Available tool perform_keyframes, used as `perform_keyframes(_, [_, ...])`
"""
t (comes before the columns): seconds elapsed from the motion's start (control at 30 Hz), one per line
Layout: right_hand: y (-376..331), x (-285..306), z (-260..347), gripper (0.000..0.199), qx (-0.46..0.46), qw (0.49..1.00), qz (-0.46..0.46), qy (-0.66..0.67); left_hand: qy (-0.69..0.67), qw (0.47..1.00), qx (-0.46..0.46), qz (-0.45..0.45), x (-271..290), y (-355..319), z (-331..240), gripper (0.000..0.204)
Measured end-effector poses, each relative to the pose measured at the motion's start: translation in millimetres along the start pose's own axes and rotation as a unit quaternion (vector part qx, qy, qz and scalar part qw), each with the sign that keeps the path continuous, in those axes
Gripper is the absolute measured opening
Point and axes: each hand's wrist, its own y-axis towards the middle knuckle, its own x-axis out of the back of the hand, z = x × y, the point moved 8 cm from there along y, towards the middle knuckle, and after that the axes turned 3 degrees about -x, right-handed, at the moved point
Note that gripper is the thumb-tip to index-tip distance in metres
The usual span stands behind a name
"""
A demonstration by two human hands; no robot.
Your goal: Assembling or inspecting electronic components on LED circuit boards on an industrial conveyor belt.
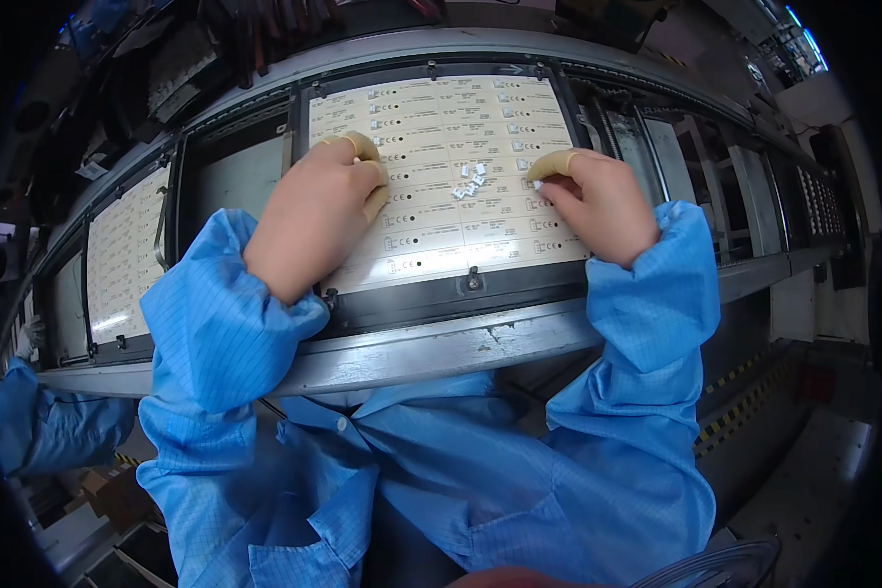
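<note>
A cream-coloured printed panel (441, 233) lies in a black frame (402, 306) in front of me, marked with repeated rows of small print and black dots. Near its middle is a loose heap of small white connector-like pieces (468, 182). Over the panel's left part, my left hand (316, 211) has its fingers bent together; what they hold, if anything, is hidden. At the right edge my right hand (600, 201) pinches a small white piece (537, 184) just above the panel. Several fingertips wear yellowish finger cots. White pieces also sit along the panel's printed rows.
The frame rests on a conveyor with a metal front rail (451, 351). Another printed panel (127, 257) stands in a frame farther left. At the far left a co-worker's blue sleeve (54, 416) shows. Dark equipment lines the back, and yellow-black striped tape (745, 402) marks the floor at right.
</note>
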Motion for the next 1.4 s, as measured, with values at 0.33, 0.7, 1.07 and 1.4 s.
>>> perform_keyframes(0.33, [2.2,-3.8,6.5,0.015,0.028,0.999,-0.016,-0.025,-0.070,0.997,0.019,-0.017,-25.9,23.5,-32.7,0.023])
perform_keyframes(0.7, [0.3,-7.0,7.4,0.014,0.037,0.998,-0.015,-0.054,-0.116,0.990,0.055,0.058,-26.5,23.6,-26.8,0.019])
perform_keyframes(1.07, [6.5,-21.2,43.0,0.017,0.199,0.978,-0.033,-0.045,-0.305,0.936,0.174,0.010,-3.1,-17.9,23.8,0.019])
perform_keyframes(1.4, [12.5,-36.8,38.4,0.011,0.142,0.989,-0.033,0.007,-0.149,0.988,0.032,-0.004,-7.6,-14.8,13.2,0.015])
